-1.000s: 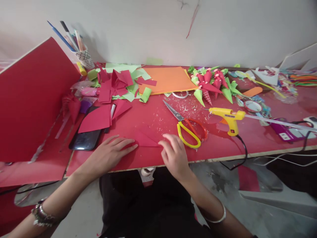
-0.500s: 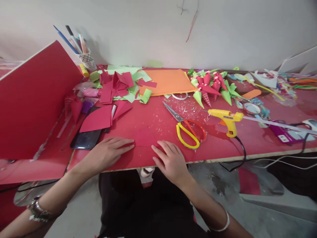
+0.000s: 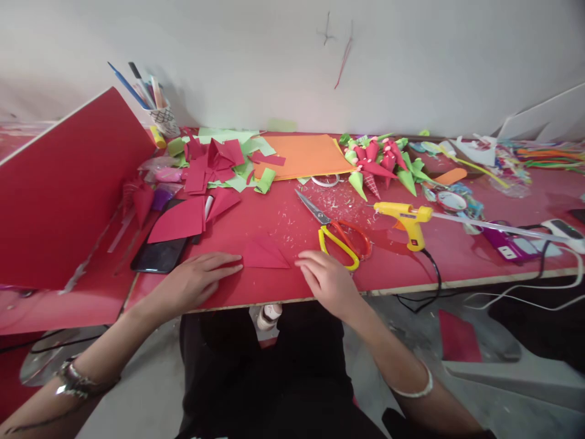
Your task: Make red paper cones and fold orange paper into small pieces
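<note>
This is looking like a small craft corner for paper work. A red work table (image 3: 457, 256) is standing against a plain white wall (image 3: 411, 61) and is carrying cut paper scraps (image 3: 219, 161), an orange sheet (image 3: 304, 155), scissors (image 3: 336, 231), a hot glue gun (image 3: 404, 216) and finished paper cones (image 3: 379, 164). A cup of pens (image 3: 162, 116) is standing at the back, and a folded red triangle (image 3: 265, 255) is lying near the front edge.

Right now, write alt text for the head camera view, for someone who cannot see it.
A person's left hand and right hand rest open on a red table, either side of a folded triangular red paper piece. Steel scissors with yellow and red handles and a yellow plastic glue gun lie beyond the right hand.
</note>
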`<state>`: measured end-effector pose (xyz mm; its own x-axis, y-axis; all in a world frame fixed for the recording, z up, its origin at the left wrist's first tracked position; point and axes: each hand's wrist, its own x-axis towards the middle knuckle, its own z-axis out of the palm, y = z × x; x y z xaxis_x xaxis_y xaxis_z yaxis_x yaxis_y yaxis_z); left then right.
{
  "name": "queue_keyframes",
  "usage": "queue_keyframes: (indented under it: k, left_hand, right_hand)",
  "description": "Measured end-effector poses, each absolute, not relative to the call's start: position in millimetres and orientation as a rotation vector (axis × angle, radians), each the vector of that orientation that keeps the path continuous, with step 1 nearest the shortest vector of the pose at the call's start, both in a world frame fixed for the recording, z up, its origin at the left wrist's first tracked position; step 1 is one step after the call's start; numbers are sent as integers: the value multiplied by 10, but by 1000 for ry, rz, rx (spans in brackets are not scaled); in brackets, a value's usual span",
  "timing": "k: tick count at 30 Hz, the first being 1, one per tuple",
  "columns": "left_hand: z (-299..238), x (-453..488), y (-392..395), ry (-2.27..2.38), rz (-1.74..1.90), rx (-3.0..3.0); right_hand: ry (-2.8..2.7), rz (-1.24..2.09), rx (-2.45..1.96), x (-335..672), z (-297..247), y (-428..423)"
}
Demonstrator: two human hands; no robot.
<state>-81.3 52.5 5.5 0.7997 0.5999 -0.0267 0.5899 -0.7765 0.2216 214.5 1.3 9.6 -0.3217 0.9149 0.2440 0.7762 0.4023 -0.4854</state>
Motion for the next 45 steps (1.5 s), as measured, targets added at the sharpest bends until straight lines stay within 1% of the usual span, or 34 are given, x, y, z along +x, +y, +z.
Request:
queue_keyframes:
  k: [6, 9, 13, 17, 20, 26, 32, 36, 41, 45]
  left_hand:
    - [110, -776, 550, 917, 17, 2777]
    - [148, -707, 566, 959, 33, 2825]
    - [188, -533, 521, 1094, 119, 2909]
    - [162, -265, 342, 1264, 307, 2859]
    - [110, -70, 191, 1391, 373, 2740]
    - [90, 94, 142, 1540, 393, 2721]
    - [92, 130, 212, 1471, 301, 2830]
    - [33, 111, 238, 1371, 319, 2853]
    - [-1, 79, 257, 1310, 388, 2770]
    - [-17, 25, 267, 1306, 447, 2668]
  right_hand:
    - [-2319, 591, -1083, 1984, 163, 531]
    - [-2462, 551, -1037, 1828, 114, 707]
    - [-2529, 520, -1119, 1751, 58, 788]
    - [-2376, 674, -1183, 1811, 61, 771]
    - [-2229, 751, -1214, 1849, 91, 713]
    - [-1829, 720, -1292, 1849, 105, 466]
    - [-1791, 770, -1311, 1900, 6, 191]
    - [-1940, 676, -1368, 1951, 37, 88]
    - [-2281, 339, -1449, 1956, 42, 100]
    - [-2298, 305, -1404, 1931, -16, 188]
